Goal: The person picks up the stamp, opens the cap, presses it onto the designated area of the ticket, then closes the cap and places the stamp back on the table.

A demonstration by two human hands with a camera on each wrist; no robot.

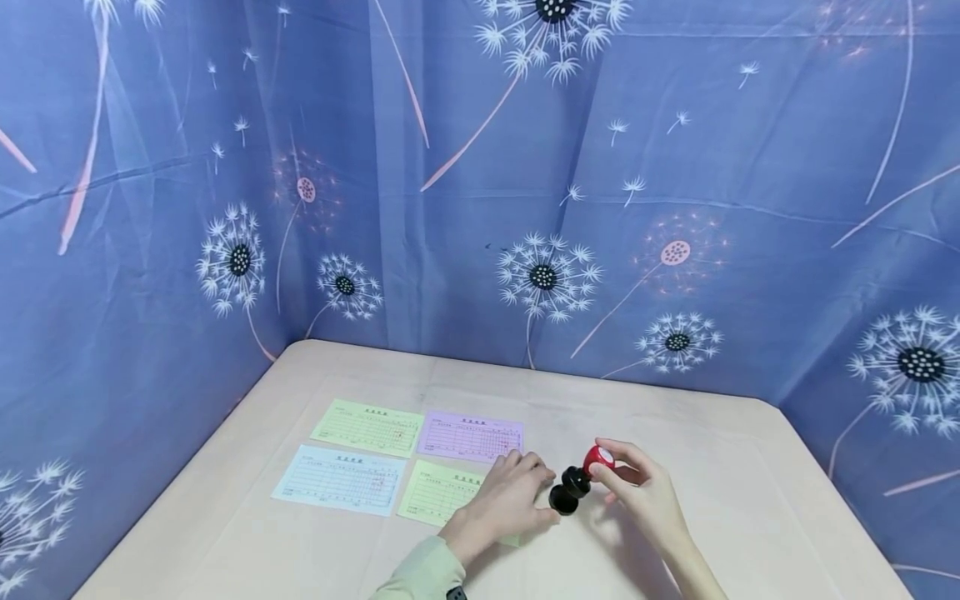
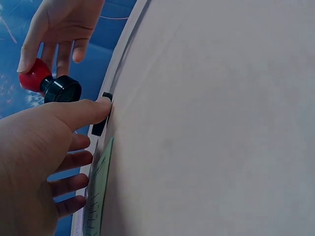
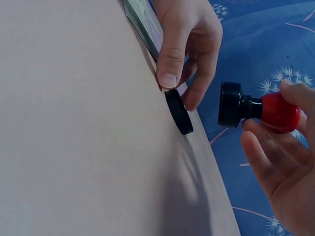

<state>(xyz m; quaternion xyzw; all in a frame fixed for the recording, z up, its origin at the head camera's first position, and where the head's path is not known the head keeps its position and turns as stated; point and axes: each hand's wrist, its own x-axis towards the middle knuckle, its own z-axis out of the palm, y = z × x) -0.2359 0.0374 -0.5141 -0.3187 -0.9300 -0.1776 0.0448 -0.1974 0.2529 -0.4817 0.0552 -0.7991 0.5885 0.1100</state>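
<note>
My right hand (image 1: 637,492) pinches the rounded red handle of a stamp (image 3: 278,113) between thumb and fingers. The stamp's black round base (image 3: 230,104) is tilted and held above the table, just beside a round black cap (image 1: 563,500). My left hand (image 1: 506,500) rests by that cap, with thumb and index finger at its edge holding it; the other fingers are spread loosely. In the right wrist view the cap (image 3: 179,112) sits on the table below the left thumb. A green printed slip (image 1: 435,492) lies partly under the left hand.
Beyond the left hand lie a purple slip (image 1: 471,435), another green slip (image 1: 367,427) and a light blue slip (image 1: 341,479), each printed with a grid and small red marks. The pale table (image 1: 720,467) meets blue dandelion-print cloth (image 1: 450,275) at its back and sides.
</note>
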